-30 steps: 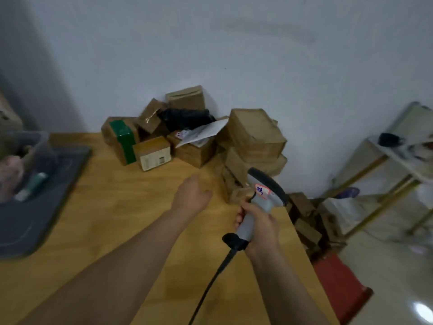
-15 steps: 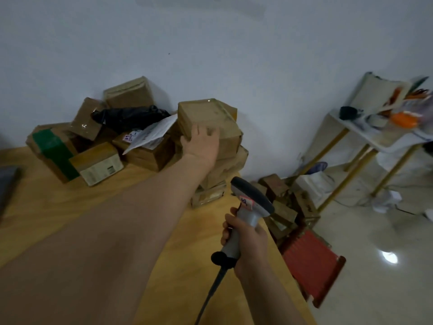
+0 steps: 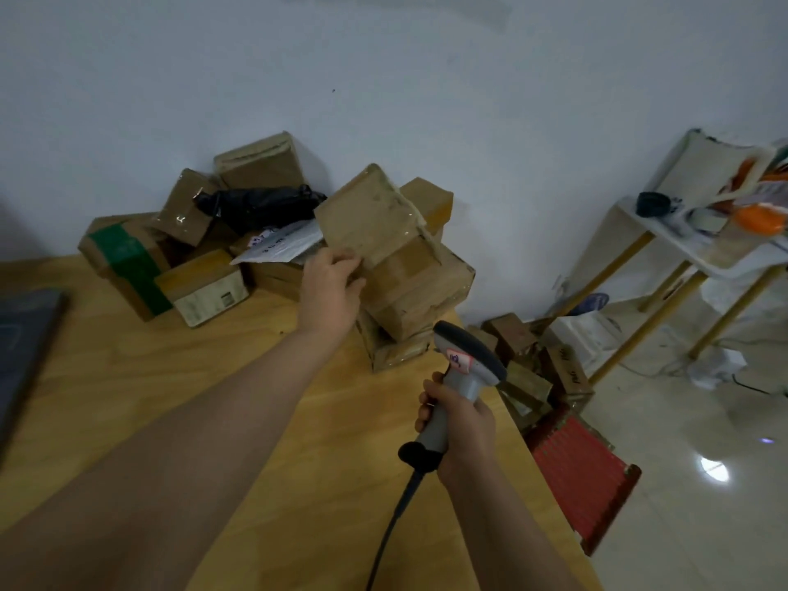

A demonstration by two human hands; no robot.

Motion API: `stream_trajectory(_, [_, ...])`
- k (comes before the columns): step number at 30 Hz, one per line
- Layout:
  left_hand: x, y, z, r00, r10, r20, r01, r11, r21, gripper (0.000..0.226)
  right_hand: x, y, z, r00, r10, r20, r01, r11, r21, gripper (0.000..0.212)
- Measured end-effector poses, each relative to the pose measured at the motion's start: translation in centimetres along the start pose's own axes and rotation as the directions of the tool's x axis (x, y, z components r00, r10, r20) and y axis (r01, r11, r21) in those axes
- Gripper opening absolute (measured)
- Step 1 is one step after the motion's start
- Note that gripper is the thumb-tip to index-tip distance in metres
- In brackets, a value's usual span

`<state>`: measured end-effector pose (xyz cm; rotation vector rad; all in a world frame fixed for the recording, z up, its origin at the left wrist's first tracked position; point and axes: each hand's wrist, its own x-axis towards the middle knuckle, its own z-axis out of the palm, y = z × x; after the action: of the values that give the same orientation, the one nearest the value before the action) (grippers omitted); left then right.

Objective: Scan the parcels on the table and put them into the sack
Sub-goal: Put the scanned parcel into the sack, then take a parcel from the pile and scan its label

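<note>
The left hand (image 3: 330, 287) grips the near corner of a flat brown parcel (image 3: 370, 215), which is tilted up on top of a stack of taped boxes (image 3: 415, 292) at the wooden worktop (image 3: 213, 377)'s far edge. The right hand (image 3: 462, 428) is wrapped around the handle of a grey corded scanner (image 3: 464, 360), its head pointing toward the stack. More cardboard parcels (image 3: 192, 266) are heaped against the wall, a black bag (image 3: 260, 204) among them.

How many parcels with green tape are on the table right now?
1: the cardboard box with green tape sits at the left end of the pile against the wall, beside a labelled box. Others may be hidden behind the stack.
</note>
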<state>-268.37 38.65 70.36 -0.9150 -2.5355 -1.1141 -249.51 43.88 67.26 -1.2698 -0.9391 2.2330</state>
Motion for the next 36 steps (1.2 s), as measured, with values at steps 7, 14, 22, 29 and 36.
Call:
stream_trajectory(7, [-9.4, -4.7, -4.8, 0.868, -0.495, 0.049, 0.463, 0.768, -0.443, 0.030, -1.8, 1.9, 2.6, 0.993, 0.027, 0.112, -0.008, 0.987, -0.163, 0.006])
stream_trajectory(14, [-21.1, -9.6, -9.5, 0.520, -0.808, 0.277, 0.731, 0.252, -0.634, 0.016, -4.7, 7.4, 4.3, 0.949, 0.220, 0.226, -0.082, 0.863, -0.498, 0.005])
stream_trajectory(22, [-25.1, -12.0, -13.8, 0.376, -0.884, 0.277, 0.678, 0.059, -0.733, 0.069, -7.2, 11.6, 4.5, 0.911, 0.322, 0.257, -0.070, 0.737, -0.672, 0.009])
stream_trajectory(29, [-23.3, -12.8, -14.9, 0.482, -0.854, 0.198, 0.863, 0.424, -0.275, 0.039, -7.7, 12.7, 4.2, 0.897, 0.362, 0.254, -0.061, 0.671, -0.739, 0.008])
stream_trajectory(36, [-21.8, -12.5, -14.9, 0.489, -0.800, 0.347, 0.872, 0.455, -0.179, 0.084, -7.5, 12.7, 4.1, 0.918, 0.330, 0.222, -0.044, 0.638, -0.768, 0.007])
